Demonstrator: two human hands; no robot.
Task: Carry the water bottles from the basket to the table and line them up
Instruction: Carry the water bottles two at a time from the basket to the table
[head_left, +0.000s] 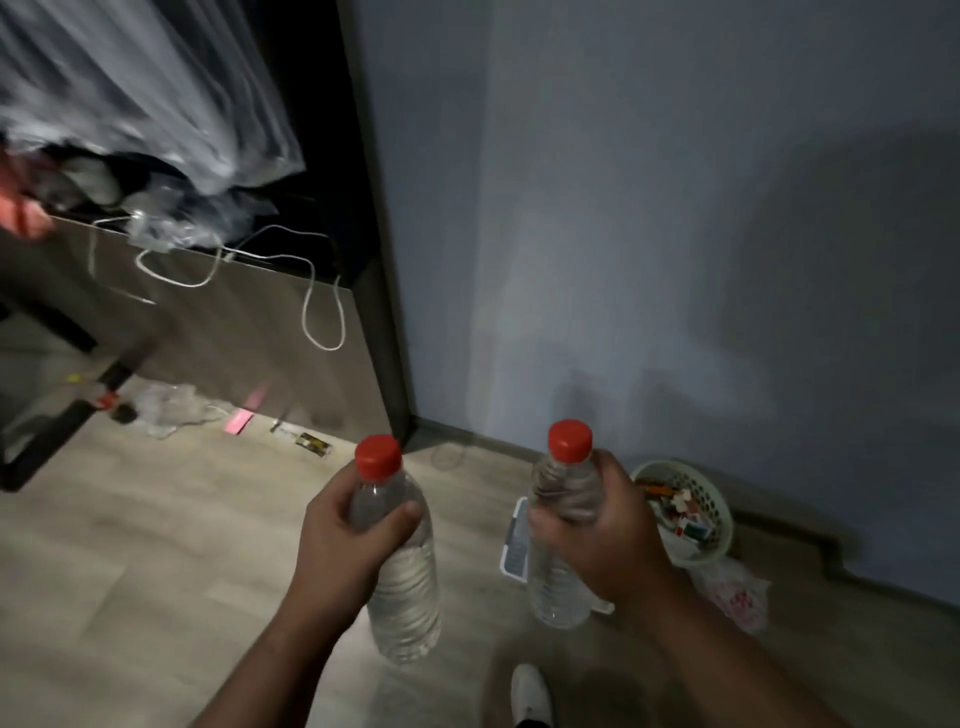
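I hold two clear water bottles with red caps upright above the floor. My left hand (340, 540) grips the upper body of the left bottle (402, 577). My right hand (597, 535) grips the upper body of the right bottle (558, 587). A pale green round basket (719, 506) stands on the floor by the wall, just right of my right hand; it holds small mixed items, and no bottles show inside it. No table top is plainly in view.
A dark cabinet (374, 291) with white cables (322, 312) hanging over its ledge stands at the left, with plastic sheeting (130, 88) above. Litter lies along its base. A white flat object (514, 540) and a plastic bag (737, 597) lie by the basket. My white shoe (530, 696) is below.
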